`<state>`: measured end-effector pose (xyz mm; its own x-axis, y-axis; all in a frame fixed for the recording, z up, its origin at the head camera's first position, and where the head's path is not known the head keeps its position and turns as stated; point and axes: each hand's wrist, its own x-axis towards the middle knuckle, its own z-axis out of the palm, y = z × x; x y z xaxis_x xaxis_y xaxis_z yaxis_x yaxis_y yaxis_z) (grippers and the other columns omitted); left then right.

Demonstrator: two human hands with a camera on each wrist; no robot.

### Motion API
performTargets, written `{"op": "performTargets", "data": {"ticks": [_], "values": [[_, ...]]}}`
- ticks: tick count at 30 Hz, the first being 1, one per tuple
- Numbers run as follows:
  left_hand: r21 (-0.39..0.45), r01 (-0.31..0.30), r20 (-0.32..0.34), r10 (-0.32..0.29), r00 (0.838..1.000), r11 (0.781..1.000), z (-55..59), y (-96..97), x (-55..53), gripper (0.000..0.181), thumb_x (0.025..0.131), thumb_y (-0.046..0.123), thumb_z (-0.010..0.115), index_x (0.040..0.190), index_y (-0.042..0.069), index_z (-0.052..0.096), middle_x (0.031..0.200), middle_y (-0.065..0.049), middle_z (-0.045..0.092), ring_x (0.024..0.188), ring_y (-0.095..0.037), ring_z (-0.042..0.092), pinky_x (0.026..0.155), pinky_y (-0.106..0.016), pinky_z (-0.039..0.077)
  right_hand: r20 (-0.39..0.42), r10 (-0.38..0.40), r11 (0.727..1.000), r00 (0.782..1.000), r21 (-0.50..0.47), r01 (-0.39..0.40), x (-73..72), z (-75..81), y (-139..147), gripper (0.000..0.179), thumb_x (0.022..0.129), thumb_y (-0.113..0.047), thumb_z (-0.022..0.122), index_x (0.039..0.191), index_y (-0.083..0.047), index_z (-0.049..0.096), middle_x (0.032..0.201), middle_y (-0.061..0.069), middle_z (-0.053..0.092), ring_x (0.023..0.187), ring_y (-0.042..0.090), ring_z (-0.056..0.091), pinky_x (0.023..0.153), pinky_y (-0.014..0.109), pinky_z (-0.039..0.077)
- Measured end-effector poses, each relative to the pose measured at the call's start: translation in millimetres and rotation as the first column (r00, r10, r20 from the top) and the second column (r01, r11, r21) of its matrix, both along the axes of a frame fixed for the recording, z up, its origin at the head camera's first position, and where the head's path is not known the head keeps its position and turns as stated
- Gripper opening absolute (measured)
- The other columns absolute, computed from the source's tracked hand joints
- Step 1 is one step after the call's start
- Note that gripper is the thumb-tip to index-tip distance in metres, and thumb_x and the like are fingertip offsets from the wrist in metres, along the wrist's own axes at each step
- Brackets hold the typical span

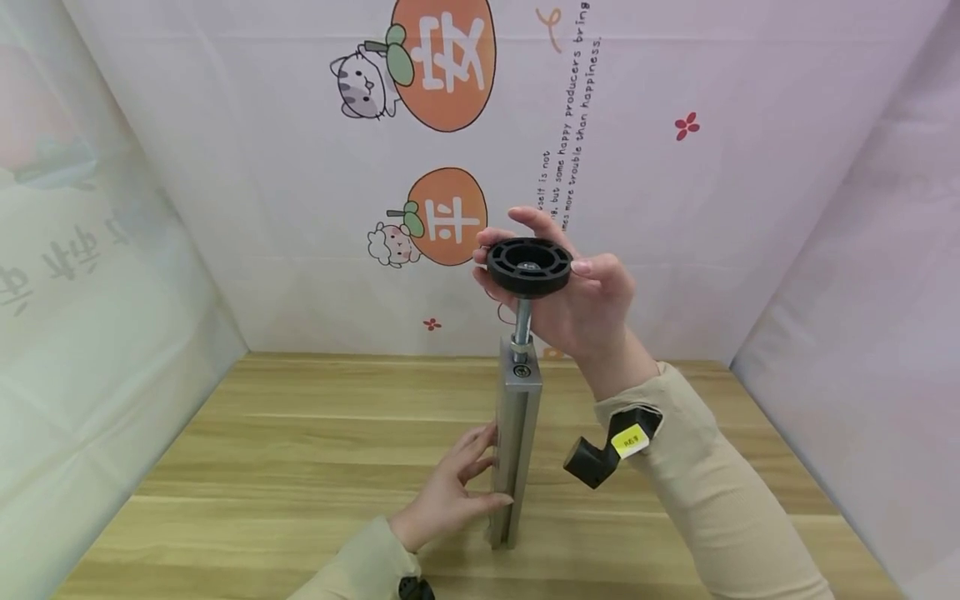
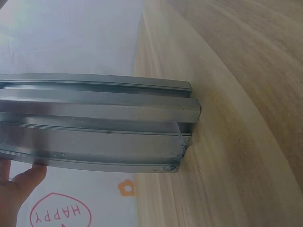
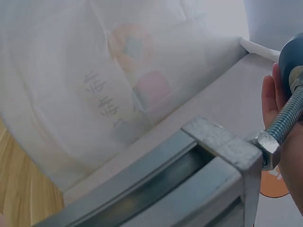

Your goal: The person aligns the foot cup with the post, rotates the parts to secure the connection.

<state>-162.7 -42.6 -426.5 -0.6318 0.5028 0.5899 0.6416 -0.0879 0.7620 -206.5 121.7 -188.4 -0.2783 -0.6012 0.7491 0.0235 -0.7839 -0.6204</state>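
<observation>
An aluminium profile (image 1: pixel 516 450) stands upright on the wooden table, its lower end on the wood in the left wrist view. My left hand (image 1: pixel 453 487) grips it low down, thumb across the near side and fingers at the left edge. From the profile's top end rises a threaded rod (image 3: pixel 288 113) with a hex nut (image 3: pixel 266 147) close to the end plate. The rod carries a black round levelling foot (image 1: pixel 529 282), its ribbed face up. My right hand (image 1: pixel 592 304) holds this foot by the rim, thumb on the right, fingers round the far left side.
The wooden table (image 1: pixel 300 450) meets a printed white cloth backdrop (image 1: pixel 322 250) with cartoon fruit and lettering. White cloth walls flank both sides. A black wrist camera (image 1: pixel 592 462) hangs below the right sleeve.
</observation>
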Motion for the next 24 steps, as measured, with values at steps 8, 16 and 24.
{"op": "performTargets", "data": {"ticks": [8,16,24], "values": [[0.013,0.001,0.011,-0.001,1.0,1.0,2.6,-0.6,0.7,0.092,0.079,-0.003,0.072,0.152,0.018,0.02,0.144,-0.015,0.032,0.13,-0.009,0.036,0.102,-0.043,0.045,-0.044,-0.045,0.999,0.998,-0.026,0.044,-3.9,0.6,0,0.047,0.08,-0.014,0.041,0.125,-0.008,0.054,0.127,0.013,0.05,0.119,0.027,0.041,0.098,0.031,0.039],[0.01,0.002,0.014,-0.002,1.0,1.0,0.3,1.1,-0.1,0.093,0.079,-0.004,0.072,0.152,0.021,0.021,0.143,-0.013,0.033,0.13,-0.006,0.036,0.103,-0.043,0.045,-0.114,-0.205,0.977,0.972,0.029,0.21,-3.4,1.3,5,0.041,0.084,-0.016,0.047,0.123,-0.012,0.058,0.124,0.009,0.05,0.118,0.026,0.042,0.099,0.032,0.039],[0.001,-0.004,0.003,0.004,1.0,1.0,0.8,-0.1,0.7,0.092,0.08,-0.003,0.071,0.152,0.022,0.02,0.142,-0.015,0.033,0.131,-0.006,0.035,0.101,-0.047,0.045,-0.289,-0.606,0.752,0.741,0.093,0.652,7.3,10.3,17,0.032,0.085,-0.006,0.054,0.109,-0.02,0.069,0.12,0.007,0.053,0.106,0.023,0.053,0.084,0.028,0.054]]}}
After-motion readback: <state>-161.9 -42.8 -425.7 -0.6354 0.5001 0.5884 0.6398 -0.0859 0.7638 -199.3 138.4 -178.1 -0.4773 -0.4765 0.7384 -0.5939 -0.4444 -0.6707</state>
